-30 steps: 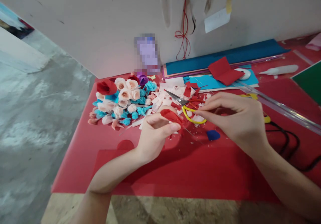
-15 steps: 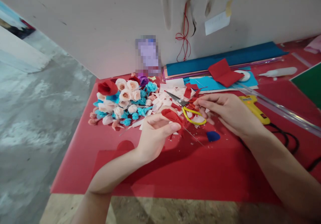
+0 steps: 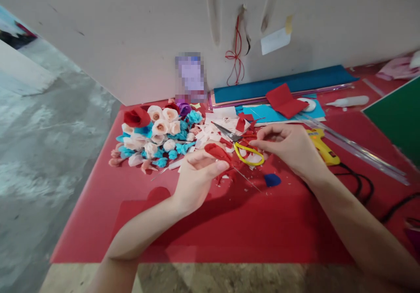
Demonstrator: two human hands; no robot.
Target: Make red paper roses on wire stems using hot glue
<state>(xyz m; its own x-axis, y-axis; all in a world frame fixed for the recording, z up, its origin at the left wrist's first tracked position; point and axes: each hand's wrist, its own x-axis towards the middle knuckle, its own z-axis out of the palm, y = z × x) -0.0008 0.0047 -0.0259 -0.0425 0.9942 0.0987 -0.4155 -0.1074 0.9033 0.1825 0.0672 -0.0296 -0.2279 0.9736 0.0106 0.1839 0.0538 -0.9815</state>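
Note:
Between the thumb and fingers of my left hand (image 3: 197, 177) is a red paper flower (image 3: 218, 153), its petals tipped up to the left. A thin wire stem slants down from it to the right. My right hand (image 3: 288, 146) hovers just right of the scissors (image 3: 251, 155), fingers drawn together at the tips; I cannot make out what they pinch, if anything. The yellow-handled scissors lie on white and red paper scraps (image 3: 205, 135), blades pointing to the back left. A small blue paper piece (image 3: 273, 180) lies in front of them.
Many paper flowers (image 3: 160, 126) are heaped on the left of the red table (image 3: 229, 231). A yellow glue gun (image 3: 324, 148) with a black cord lies beyond my right wrist. Folded red paper (image 3: 285, 101), a blue roll (image 3: 282, 82) and a white bottle (image 3: 349, 101) are at the back.
The view has shifted a little, moving the scene left. My right fingers have drawn closer together near the scissors. My left hand keeps hold of the red paper flower.

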